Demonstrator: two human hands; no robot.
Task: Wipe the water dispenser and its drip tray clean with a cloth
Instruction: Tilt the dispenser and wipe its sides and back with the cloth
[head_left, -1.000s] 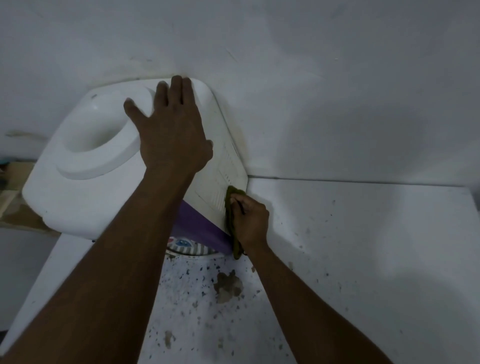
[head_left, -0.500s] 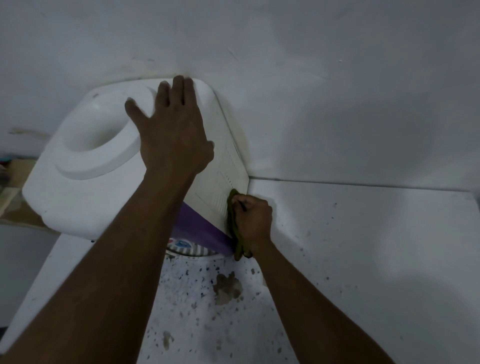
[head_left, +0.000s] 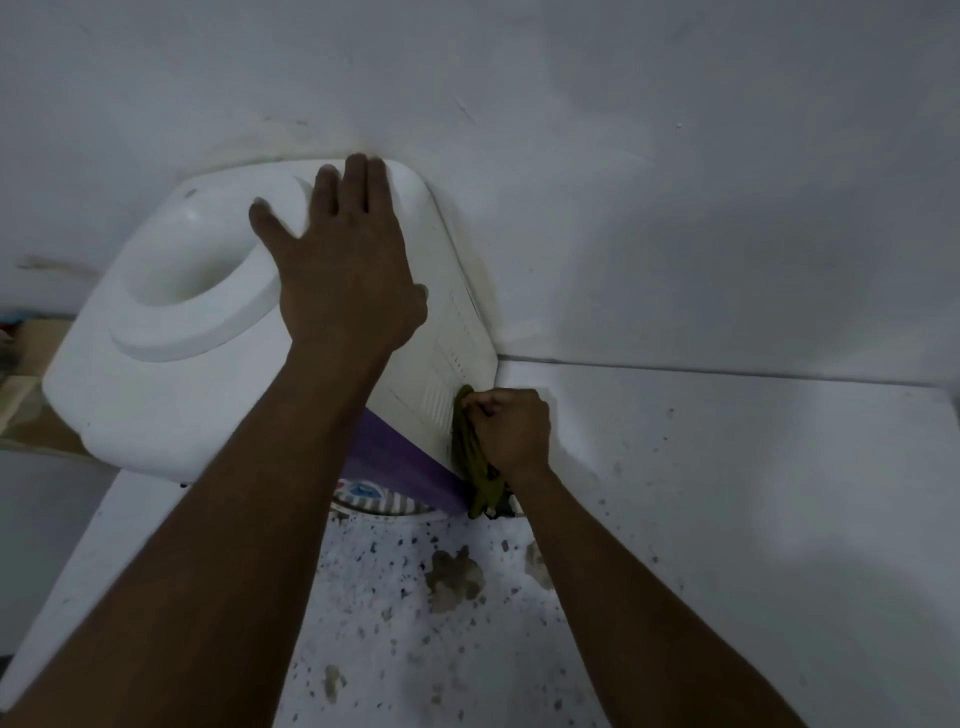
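1. A white wall (head_left: 675, 156) stands at the back. A white counter (head_left: 753, 493) with dark specks lies below it.
2. The water dispenser (head_left: 156, 374) sits on the counter, close to the wall. Its top is white with a round dip (head_left: 192, 291) in it.
3. The left hand (head_left: 348, 270) lies flat on top of the dispenser. Its fingers are straight and spread, and it holds nothing.
4. The right hand (head_left: 511, 431) is curled tight round a green cloth (head_left: 475, 467).
5. The fist pushes the cloth against the side of the dispenser, just beside some little slots (head_left: 436, 400). The loose end of the cloth hangs down below the fist, about to the counter.
6. Just left of the cloth is a purple band (head_left: 395, 457) on the dispenser's front.
7. Under that band, left of the hanging cloth end, a striped part (head_left: 374, 501) peeks out. I cannot tell if it is the drip tray.
8. A brown stain (head_left: 454, 577) marks the counter below the fist, apart from it.
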